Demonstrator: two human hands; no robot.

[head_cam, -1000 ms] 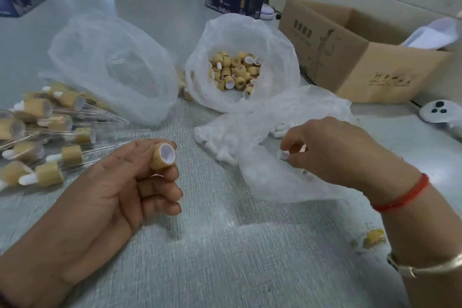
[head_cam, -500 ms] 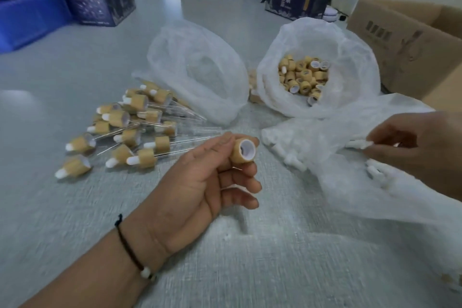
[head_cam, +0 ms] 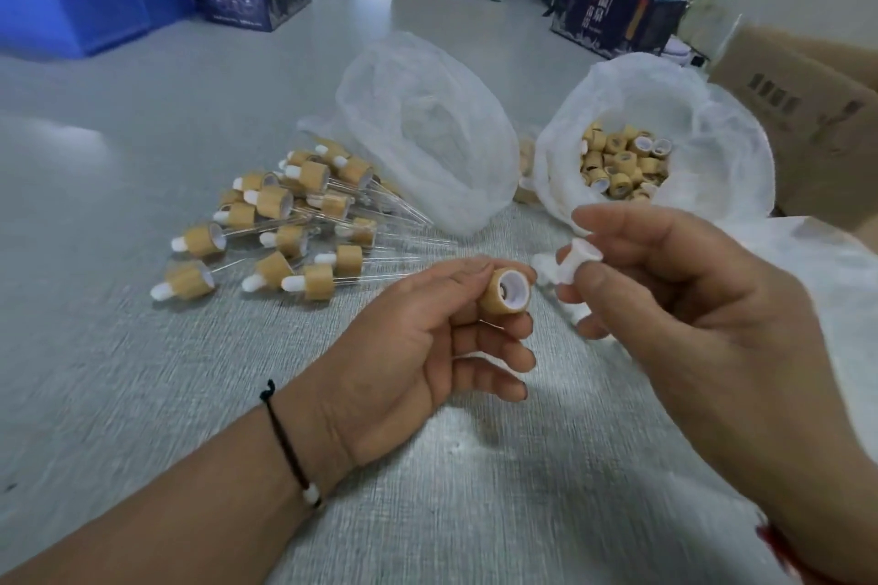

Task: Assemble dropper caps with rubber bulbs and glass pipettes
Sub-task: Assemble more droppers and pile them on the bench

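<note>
Right hand (head_cam: 684, 299) is out of the bag now, pinching a white bulb (head_cam: 580, 257) just beside the cap (head_cam: 506, 292). Left hand (head_cam: 418, 347) still grips cap, opening toward bulb.

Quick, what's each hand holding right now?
Left hand: pinching a bamboo cap.
Right hand: pinching a white rubber bulb.
</note>
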